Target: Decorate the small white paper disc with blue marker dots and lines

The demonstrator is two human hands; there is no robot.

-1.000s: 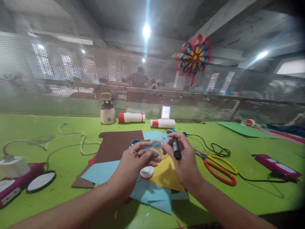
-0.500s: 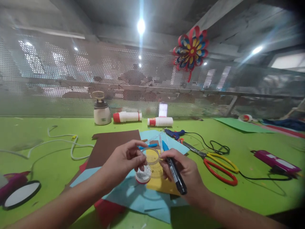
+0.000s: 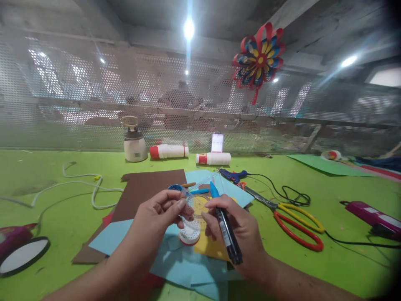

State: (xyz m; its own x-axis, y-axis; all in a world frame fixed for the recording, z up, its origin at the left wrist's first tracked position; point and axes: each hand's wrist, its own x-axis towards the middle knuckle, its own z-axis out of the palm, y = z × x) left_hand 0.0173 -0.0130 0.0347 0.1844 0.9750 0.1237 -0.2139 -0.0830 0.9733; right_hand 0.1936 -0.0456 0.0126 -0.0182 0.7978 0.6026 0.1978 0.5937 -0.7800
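Observation:
Over a pile of coloured paper, my left hand (image 3: 163, 215) pinches the edge of a small clear plastic piece (image 3: 189, 209) held above the sheets. My right hand (image 3: 233, 228) is closed round a black marker with a blue tip (image 3: 224, 228), tip up, and its fingers also touch the clear piece. Just below the hands a small white and red cap (image 3: 189, 236) rests on the light blue paper (image 3: 178, 255). A yellow sheet (image 3: 210, 246) lies under my right hand and a brown sheet (image 3: 144, 190) behind my left.
Red and yellow scissors (image 3: 294, 221) lie right of the paper on the green table (image 3: 62, 217), near a blue glue gun (image 3: 233, 175) with a black cord. Two white glue bottles (image 3: 171, 151) and a small jug (image 3: 134, 144) stand by the mesh wall. A pink device (image 3: 372, 217) lies far right.
The marker swung from tip-down to tip-up in my right hand. Both hands lowered toward the paper, then tilted the clear piece upright. The view shifted slightly.

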